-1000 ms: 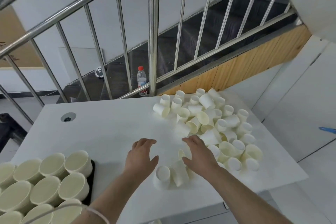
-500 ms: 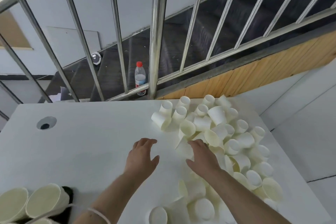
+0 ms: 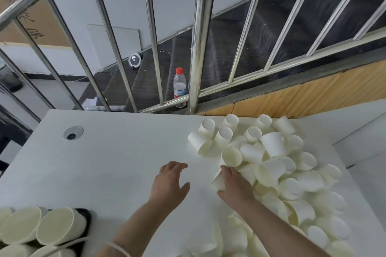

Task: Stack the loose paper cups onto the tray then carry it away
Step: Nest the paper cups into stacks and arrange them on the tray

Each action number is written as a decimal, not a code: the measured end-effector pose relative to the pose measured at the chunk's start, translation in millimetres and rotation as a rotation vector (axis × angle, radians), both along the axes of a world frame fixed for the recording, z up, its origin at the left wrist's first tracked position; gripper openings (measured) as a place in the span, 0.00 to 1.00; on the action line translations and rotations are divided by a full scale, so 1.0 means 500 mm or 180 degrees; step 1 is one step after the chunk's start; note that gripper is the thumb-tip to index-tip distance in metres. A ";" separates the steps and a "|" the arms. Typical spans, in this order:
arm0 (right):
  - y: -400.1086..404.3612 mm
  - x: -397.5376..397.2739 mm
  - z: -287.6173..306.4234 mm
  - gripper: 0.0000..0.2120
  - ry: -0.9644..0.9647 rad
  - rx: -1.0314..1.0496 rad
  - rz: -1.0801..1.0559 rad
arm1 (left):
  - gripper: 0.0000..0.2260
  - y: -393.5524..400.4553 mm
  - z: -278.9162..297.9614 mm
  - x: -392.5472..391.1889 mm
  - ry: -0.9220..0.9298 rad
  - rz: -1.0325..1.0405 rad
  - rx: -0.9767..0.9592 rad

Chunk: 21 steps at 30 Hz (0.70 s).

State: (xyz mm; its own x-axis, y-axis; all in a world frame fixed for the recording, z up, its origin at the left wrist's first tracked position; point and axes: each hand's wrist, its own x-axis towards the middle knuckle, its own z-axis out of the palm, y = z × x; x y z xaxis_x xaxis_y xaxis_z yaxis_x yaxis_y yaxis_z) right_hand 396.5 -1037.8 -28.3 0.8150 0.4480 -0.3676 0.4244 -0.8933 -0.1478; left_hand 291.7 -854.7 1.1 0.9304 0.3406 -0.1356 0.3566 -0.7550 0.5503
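A big heap of loose white paper cups (image 3: 271, 165) covers the right side of the white table (image 3: 104, 162). At the bottom left corner a black tray (image 3: 85, 222) carries cup stacks (image 3: 56, 227), with only its edge visible. My right hand (image 3: 235, 182) lies on the heap's left edge, thumb and fingers curled round a cup lying on its side (image 3: 217, 179). To its left my left hand (image 3: 170, 183) hovers just over the bare tabletop with relaxed, spread fingers, holding nothing.
A steel stair railing (image 3: 198, 37) runs right behind the table's far edge, with a red-capped plastic bottle (image 3: 180, 87) standing beyond it. A round cable hole (image 3: 73, 133) sits in the table's far left. Cups reach close to the right edge.
The view has tilted and moved closer to the table. My right hand slid onto the heap's left edge and closed round a cup. The left hand stayed open beside it.
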 end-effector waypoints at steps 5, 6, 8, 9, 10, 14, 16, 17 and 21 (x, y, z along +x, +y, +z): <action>-0.001 0.004 -0.014 0.33 0.0120 0.0287 -0.0130 | 0.21 -0.004 -0.005 0.001 0.0000 0.0057 -0.0090; 0.000 0.004 -0.011 0.35 0.0235 0.0567 -0.0222 | 0.21 -0.005 -0.006 0.002 -0.0022 0.0084 -0.0154; 0.004 0.001 0.002 0.37 0.0501 0.1232 -0.0392 | 0.22 -0.009 -0.005 0.005 -0.0074 0.0167 -0.0357; 0.007 -0.001 0.009 0.37 0.0582 0.1541 -0.0422 | 0.23 -0.012 -0.004 0.008 -0.0087 0.0225 -0.0495; 0.010 -0.005 0.015 0.36 0.0639 0.1775 -0.0420 | 0.25 -0.015 -0.001 0.011 -0.0100 0.0280 -0.0637; 0.032 -0.025 0.040 0.33 0.0779 0.2224 -0.0191 | 0.29 -0.029 0.012 0.022 -0.0185 0.0332 -0.1177; 0.042 -0.035 0.044 0.31 0.0808 0.2328 -0.0096 | 0.29 -0.033 0.016 0.025 -0.0219 0.0381 -0.1314; 0.045 -0.039 0.047 0.31 0.0812 0.2348 -0.0071 | 0.30 -0.033 0.016 0.026 -0.0214 0.0406 -0.1316; 0.038 -0.035 0.047 0.34 0.0702 0.1989 0.0225 | 0.32 -0.019 0.004 0.023 -0.0127 0.0579 -0.1149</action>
State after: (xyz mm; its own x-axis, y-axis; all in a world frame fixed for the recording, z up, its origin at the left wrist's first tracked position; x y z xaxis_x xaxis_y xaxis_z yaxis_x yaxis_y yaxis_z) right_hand 378.7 -1018.8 -5.0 0.7113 0.6805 -0.1761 0.3794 -0.5826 -0.7188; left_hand 303.3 -864.1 3.2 0.8663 0.4373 -0.2415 0.4395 -0.4372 0.7847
